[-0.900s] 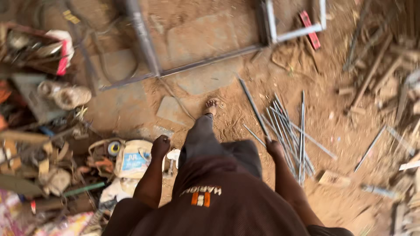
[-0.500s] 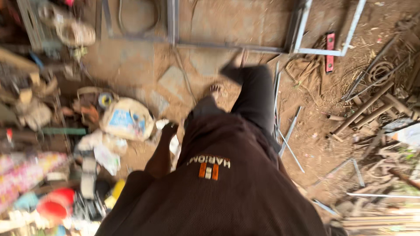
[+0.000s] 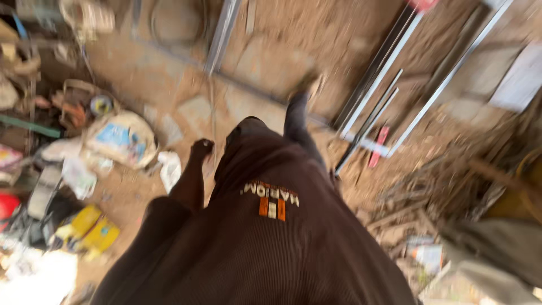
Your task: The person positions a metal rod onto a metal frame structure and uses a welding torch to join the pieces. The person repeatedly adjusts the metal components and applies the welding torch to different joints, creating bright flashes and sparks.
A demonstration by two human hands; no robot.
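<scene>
Dusty earth and flat stones make the floor (image 3: 265, 51) of this workshop yard, and the whole view is blurred by motion. On the far left lies a heap of clutter: a red round thing (image 3: 5, 204) at the edge, a yellow pack (image 3: 93, 229) near the person, and a white sack with a blue patch (image 3: 119, 138) a little farther away. Just right of the sack lies one crumpled white rag (image 3: 169, 169); it looks soft and light, so I judge it can be pinched anywhere. The left hand (image 3: 201, 149) hangs just beside this rag, apart from it, with the fingers curled together into a loose fist and nothing visibly held. In the middle the person's brown shirt (image 3: 271, 248) fills the near part, and one dark trouser leg (image 3: 296, 121) steps forward. The right hand is hidden behind the body, so I cannot tell its state. On the right lie the metal bars (image 3: 372, 107), long, stiff and probably heavy; I count about four, but the blur makes this uncertain. I judge it is better to grasp one near its middle for balance. One small red strip (image 3: 378, 147) lies beside their near ends, and scrap wood (image 3: 446, 181) is piled on the far right.
</scene>
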